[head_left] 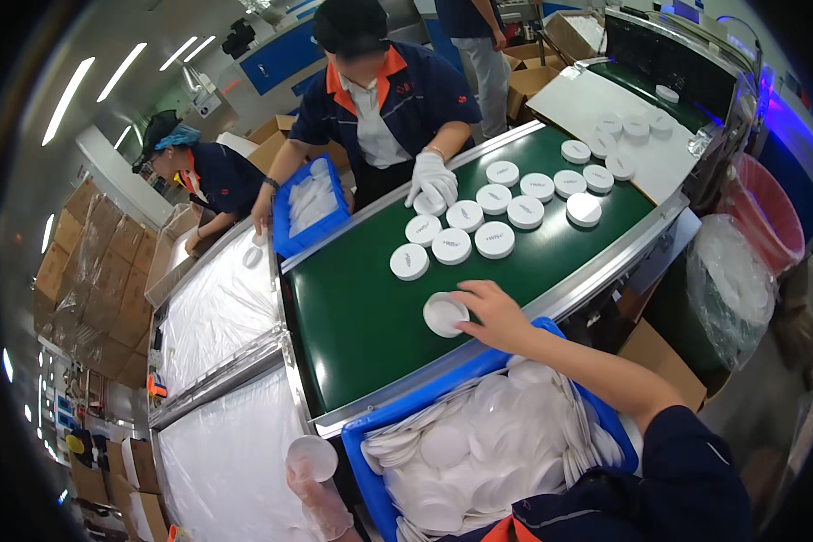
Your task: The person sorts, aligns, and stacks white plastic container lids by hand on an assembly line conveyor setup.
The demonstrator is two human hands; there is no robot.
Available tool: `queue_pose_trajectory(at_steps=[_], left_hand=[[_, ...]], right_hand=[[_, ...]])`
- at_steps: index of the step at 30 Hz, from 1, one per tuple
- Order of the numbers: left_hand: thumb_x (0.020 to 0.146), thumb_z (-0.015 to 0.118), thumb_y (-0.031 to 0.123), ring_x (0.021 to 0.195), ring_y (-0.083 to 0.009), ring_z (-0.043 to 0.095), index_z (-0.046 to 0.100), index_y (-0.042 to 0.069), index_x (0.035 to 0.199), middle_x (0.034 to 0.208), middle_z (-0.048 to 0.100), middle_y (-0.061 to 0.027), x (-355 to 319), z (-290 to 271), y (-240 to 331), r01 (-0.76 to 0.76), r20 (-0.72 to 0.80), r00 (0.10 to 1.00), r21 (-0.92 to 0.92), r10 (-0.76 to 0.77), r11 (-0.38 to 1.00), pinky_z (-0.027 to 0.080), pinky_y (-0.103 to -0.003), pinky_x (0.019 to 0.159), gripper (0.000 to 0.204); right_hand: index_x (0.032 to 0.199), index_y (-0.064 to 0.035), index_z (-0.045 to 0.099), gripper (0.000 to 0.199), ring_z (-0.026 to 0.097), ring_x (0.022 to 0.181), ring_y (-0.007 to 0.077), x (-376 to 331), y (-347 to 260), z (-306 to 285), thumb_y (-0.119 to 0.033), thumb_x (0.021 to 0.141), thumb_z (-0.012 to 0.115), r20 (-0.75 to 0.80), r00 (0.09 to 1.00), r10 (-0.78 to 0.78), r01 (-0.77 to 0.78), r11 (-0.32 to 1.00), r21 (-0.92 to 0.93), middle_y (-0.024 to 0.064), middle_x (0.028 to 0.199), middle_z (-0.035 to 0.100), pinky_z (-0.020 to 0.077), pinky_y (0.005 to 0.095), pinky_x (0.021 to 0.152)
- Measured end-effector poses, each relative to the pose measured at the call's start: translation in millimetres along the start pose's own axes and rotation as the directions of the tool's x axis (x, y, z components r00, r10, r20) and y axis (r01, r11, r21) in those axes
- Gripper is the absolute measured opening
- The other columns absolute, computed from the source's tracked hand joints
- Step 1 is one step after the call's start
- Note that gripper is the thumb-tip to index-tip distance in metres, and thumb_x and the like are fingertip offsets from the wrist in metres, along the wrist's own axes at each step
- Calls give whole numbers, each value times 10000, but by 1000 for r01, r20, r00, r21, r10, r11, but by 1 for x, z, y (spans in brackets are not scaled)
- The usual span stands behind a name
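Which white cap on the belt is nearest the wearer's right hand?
The white cap at the right hand, alone toward the green belt's near side; the other caps cluster farther across.

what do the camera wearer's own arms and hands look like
The right hand is ungloved, its arm bare below a short navy sleeve with a thin pale stripe. The left hand seems thinly gloved in see-through material; its sleeve can't be made out.
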State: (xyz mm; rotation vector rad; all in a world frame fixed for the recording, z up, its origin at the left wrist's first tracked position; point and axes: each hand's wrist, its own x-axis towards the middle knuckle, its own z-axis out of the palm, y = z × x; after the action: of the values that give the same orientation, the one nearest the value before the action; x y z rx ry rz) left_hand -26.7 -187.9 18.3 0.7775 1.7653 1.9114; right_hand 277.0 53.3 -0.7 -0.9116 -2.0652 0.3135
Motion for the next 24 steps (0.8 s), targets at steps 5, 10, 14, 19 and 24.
queue_pose_trajectory(at_steps=[5, 10, 14, 19, 24], left_hand=[[776, 548, 324, 897, -233, 526, 477, 5, 1110, 959, 531, -105, -8, 22, 16, 79, -13, 997, -24, -79, 997, 427, -336, 807, 467], [774, 574, 315, 913, -242, 516, 477, 2, 1119, 930, 535, -101, -34, 28, 35, 126, -167, 977, -45, -132, 991, 400, -355, 857, 475], [855, 492, 227, 1002, -252, 508, 448, -50, 1152, 1074, 524, -157, -32, 7, 28, 210, -116, 974, 113, -197, 971, 411, -347, 884, 409], [865, 475, 244, 1039, -257, 501, 473, -60, 1140, 1119, 521, -171, -36, 0, 16, 95, 1, 995, 91, -95, 991, 399, -345, 914, 410], [835, 542, 205, 1034, -240, 510, 478, -41, 1165, 1124, 527, -160, -40, 9, 27, 169, 33, 985, -69, -167, 983, 405, -323, 904, 417]], right_hand=[[918, -139, 632, 255, 492, 982, 263, 21, 16, 61, -231, 682, 662, 418, 907, -45, 113, 984, -138, 73, 986, 554, 410, 404, 776], [866, -100, 609, 191, 540, 928, 254, 13, 31, 43, -205, 711, 649, 183, 973, 142, -53, 906, -420, 83, 874, 574, 442, 397, 716], [753, -44, 542, 204, 603, 700, 306, 9, 35, 21, -228, 749, 630, 42, 948, 315, -291, 916, -277, 122, 737, 589, 494, 389, 598], [741, -25, 567, 225, 603, 713, 310, -11, 12, 19, -242, 798, 568, 351, 904, 243, -215, 970, -116, 129, 736, 614, 484, 416, 635], [726, -32, 580, 225, 597, 709, 317, -19, 14, 26, -225, 829, 528, 336, 928, 161, -144, 987, -74, 135, 735, 611, 477, 406, 643]])
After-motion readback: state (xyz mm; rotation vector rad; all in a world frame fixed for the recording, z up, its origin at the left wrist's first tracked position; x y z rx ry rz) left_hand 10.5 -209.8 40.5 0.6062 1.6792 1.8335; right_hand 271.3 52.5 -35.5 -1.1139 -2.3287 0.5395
